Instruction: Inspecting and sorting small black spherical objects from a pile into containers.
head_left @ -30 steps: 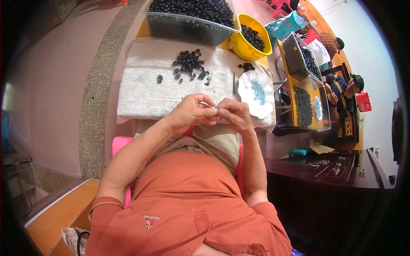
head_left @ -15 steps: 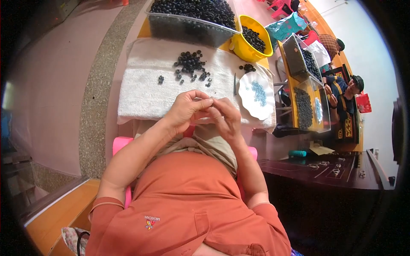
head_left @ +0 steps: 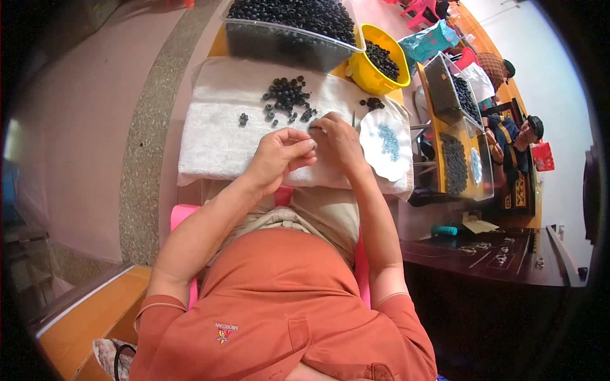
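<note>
Left hand (head_left: 277,154) and right hand (head_left: 338,141) meet over the towel (head_left: 213,130), fingertips pinched on something too small to identify. Loose black rings (head_left: 287,95) lie just beyond. Risk: a careless sweep could scatter rings or tip the plate (head_left: 386,143) beside the right hand.

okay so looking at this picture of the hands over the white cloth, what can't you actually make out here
Head view only:
- Whether the left hand or right hand pinches anything: the curled fingers hide it.
- Shape of the small black pieces on the white cloth: too small.
- The pale blue bits on the white scalloped plate: too small to identify.
- The clear tub of black pieces: its far side is cut off by the top edge.
</note>
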